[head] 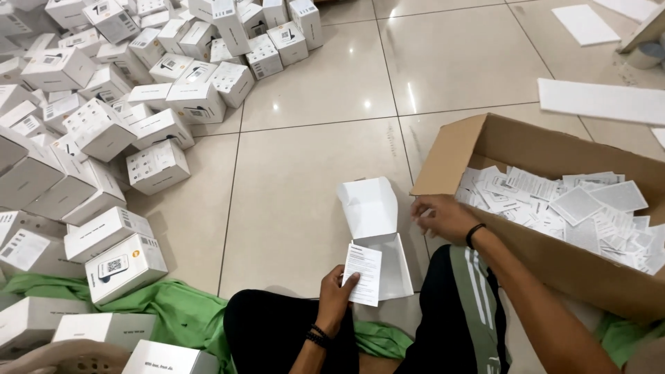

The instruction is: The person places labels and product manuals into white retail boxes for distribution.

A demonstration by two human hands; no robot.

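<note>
At 6 o'clock in the head view: left hand point(336, 291) pinching one printed leaflet point(363, 275) by its lower left edge, thumb over the front. Leaflet held upright-ish, long axis running 12 to 6, top edge tipped slightly toward 1 o'clock, printed face up. Just behind it, touching or nearly so: one small white carton point(377, 235), lid flap open and standing toward 12 o'clock, mouth facing up. At 3 o'clock from the carton: right hand point(443, 216), fingers loosely curled at the near corner of one brown cardboard box point(485, 149); blurred, grip unclear, cannot tell if anything held. Box interior full of loose leaflets, too many to count. Hands well apart. At 9 to 11 o'clock: pile of closed white cartons point(104, 104), dozens, no exact count. At 7 o'clock: green cloth point(180, 312) on the tiled floor point(312, 173) under the legs. At 1 to 2 o'clock: two white foam sheets point(599, 100) flat on tiles.
</note>
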